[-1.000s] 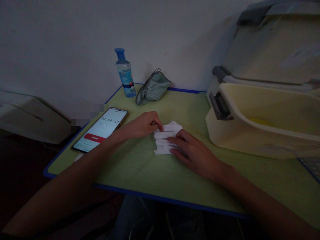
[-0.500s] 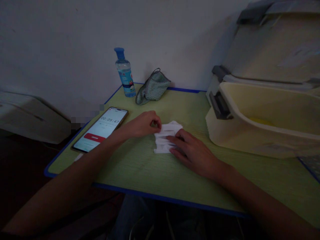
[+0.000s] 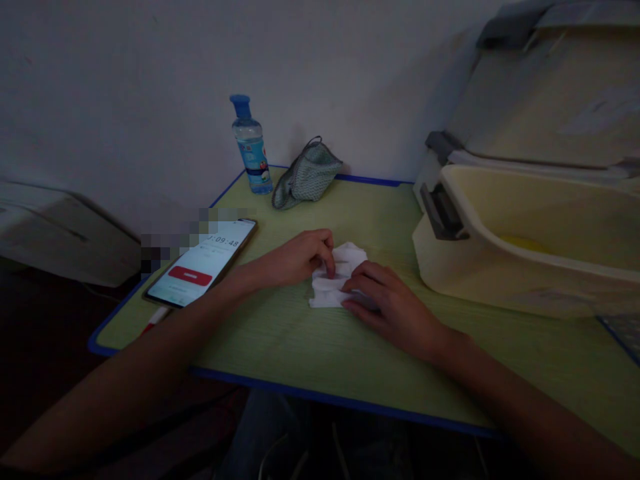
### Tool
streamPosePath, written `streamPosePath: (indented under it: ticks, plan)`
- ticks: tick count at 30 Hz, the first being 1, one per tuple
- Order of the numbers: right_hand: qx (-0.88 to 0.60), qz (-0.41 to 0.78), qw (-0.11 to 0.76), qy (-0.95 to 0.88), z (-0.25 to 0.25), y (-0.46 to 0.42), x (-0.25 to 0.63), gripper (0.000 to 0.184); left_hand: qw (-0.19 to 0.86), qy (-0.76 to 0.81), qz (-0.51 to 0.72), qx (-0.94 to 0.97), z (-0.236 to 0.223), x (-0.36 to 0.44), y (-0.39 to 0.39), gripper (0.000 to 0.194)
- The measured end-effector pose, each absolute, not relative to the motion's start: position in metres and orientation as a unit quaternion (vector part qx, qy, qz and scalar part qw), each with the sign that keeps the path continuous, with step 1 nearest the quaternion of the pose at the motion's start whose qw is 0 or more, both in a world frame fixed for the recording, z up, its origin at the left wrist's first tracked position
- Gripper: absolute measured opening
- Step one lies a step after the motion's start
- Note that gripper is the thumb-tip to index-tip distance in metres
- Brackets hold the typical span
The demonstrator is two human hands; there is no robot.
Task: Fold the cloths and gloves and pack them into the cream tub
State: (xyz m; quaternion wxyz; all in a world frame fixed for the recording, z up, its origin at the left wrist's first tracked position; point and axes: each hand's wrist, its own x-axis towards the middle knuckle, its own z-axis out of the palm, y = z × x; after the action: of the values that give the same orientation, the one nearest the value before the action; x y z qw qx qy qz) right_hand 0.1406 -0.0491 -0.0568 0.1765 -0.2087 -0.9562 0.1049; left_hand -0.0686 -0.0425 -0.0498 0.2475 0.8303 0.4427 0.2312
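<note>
A small white tissue (image 3: 326,295) with crosswise folds lies on the green table in front of me. My left hand (image 3: 304,257) is at its left side, fingers curled down with the tips pinching a fold near the middle. From the right, my right hand (image 3: 395,308) rests on the table and grips the tissue's right edge between bent fingers and thumb. That edge is partly hidden under the right fingers.
A lit phone (image 3: 200,267) showing a timer lies to the left, beside a red-and-white object (image 3: 156,320). Further back stand a blue-capped bottle (image 3: 253,150) and a grey-green mesh pouch (image 3: 307,175). An open cream bin (image 3: 463,267) occupies the right.
My left hand has shifted slightly right and toward me, from the tissue's upper left edge onto its folds. The upper folds look flatter. My right hand has barely moved.
</note>
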Motion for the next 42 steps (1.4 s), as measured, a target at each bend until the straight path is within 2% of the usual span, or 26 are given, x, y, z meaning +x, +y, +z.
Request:
streamPosePath:
  ticks: [5, 12, 23, 28, 36, 42]
  plan:
    - [-0.186, 0.112, 0.182, -0.959, -0.055, -0.047, 0.144, 0.015, 0.245, 0.452, 0.22, 0.829, -0.049, -0.07, -0.042, 0.029]
    - [-0.165, 0.055, 0.162, -0.971, -0.049, -0.045, 0.15, 0.026, 0.234, 0.439, 0.223, 0.838, -0.048, -0.07, -0.041, 0.028]
    - [-0.182, 0.068, 0.135, -0.972, -0.045, -0.042, 0.152, 0.031, 0.217, 0.438, 0.186, 0.853, -0.045, -0.069, -0.04, 0.027]
    - [-0.19, 0.063, 0.15, -0.968, -0.048, -0.043, 0.149, 0.039, 0.209, 0.431, 0.18, 0.859, -0.047, -0.069, -0.041, 0.029]
    - [-0.173, 0.004, 0.189, -0.967, -0.052, -0.038, 0.145, 0.024, 0.181, 0.416, 0.148, 0.879, -0.039, -0.067, -0.045, 0.03]
    - [-0.166, -0.019, 0.191, -0.967, -0.051, -0.039, 0.145, 0.022, 0.168, 0.382, 0.146, 0.897, -0.038, -0.063, -0.049, 0.031]
